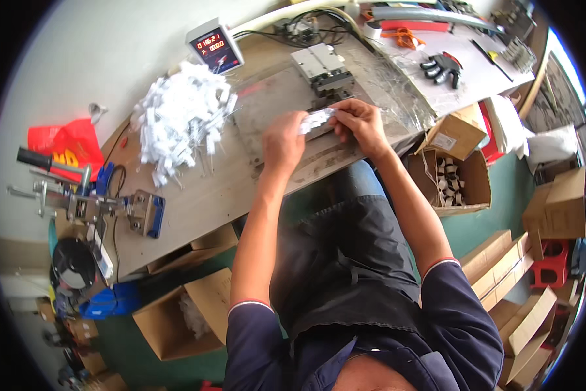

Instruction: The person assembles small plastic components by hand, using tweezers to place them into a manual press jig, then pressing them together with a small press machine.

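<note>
Both my hands meet over the bench's front edge, around a few small white plastic pieces (316, 121). My left hand (284, 141) is closed on one end of these pieces, its fingers mostly turned away from view. At their other end, my right hand (363, 125) pinches with thumb and forefinger. The exact shape of the pieces is too small to make out. Just beyond my fingers sits a metal fixture (329, 75) with a pale block on top and dark jaws. A big heap of similar white pieces (182, 117) lies to the left.
A digital counter box (215, 47) stands behind the heap. At the left are a lever clamp device (104, 207) and a red bag (68, 146). A black glove (442, 68) lies on the right-hand table. Below the bench are an open carton of parts (452, 182) and another carton (182, 316).
</note>
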`<state>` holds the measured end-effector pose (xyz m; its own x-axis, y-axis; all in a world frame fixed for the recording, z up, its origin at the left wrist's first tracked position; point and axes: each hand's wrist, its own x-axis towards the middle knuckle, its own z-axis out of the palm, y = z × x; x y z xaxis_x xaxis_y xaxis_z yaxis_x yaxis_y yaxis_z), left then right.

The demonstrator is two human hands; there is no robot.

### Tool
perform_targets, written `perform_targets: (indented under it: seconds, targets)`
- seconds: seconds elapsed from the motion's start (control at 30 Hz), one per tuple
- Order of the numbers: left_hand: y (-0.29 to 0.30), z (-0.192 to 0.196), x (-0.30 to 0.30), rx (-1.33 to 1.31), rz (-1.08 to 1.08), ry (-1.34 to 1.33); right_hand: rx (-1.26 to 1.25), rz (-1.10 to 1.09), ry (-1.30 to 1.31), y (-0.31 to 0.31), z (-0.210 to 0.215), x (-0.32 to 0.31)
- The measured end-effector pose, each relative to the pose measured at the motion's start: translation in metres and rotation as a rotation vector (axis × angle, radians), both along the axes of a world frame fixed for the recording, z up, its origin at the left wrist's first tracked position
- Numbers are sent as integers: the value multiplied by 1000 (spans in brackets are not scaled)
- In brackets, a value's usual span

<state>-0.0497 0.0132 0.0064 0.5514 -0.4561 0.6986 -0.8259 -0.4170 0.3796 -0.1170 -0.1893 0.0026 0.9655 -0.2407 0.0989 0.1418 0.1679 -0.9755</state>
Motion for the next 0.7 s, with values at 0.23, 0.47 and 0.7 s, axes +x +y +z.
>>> perform_targets:
  seconds: [0.23,0.47,0.7]
  targets:
    - [-5,-2,-10,-38,-6,-13,14,44,-43,-6,2,-16]
    - [-2,-3,-10,-40,12,-110,12,20,-25,-1,3,-13]
    - [-5,3,-18,32,13,-185,-8,-9,-21,-2,-3,-10]
